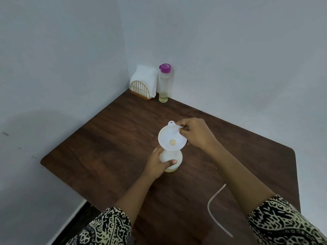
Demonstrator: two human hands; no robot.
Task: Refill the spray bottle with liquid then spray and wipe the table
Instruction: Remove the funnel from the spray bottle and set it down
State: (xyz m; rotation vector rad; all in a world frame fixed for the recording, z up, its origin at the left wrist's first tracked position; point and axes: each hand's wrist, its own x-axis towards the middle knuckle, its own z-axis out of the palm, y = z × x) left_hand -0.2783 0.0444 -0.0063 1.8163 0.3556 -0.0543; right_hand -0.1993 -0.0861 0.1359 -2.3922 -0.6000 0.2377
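Observation:
A white translucent spray bottle (pixel 173 160), without its spray head, stands upright in the middle of the dark wooden table (pixel 99 138) with pale yellow liquid at its bottom. My left hand (pixel 156 165) wraps around its body. A white funnel (pixel 170 138) sits in the bottle's mouth, and my right hand (pixel 193 132) pinches the funnel's rim at its far right side. A clear tube (pixel 215 207), the dip tube of the spray head, curves across the table near my right forearm; the head itself is hidden.
At the far corner stands a tall clear bottle (pixel 164 84) with a purple cap and a little yellow liquid. Beside it, to the left, a gold wire holder (pixel 141 90) holds white napkins. Walls close the table on two sides.

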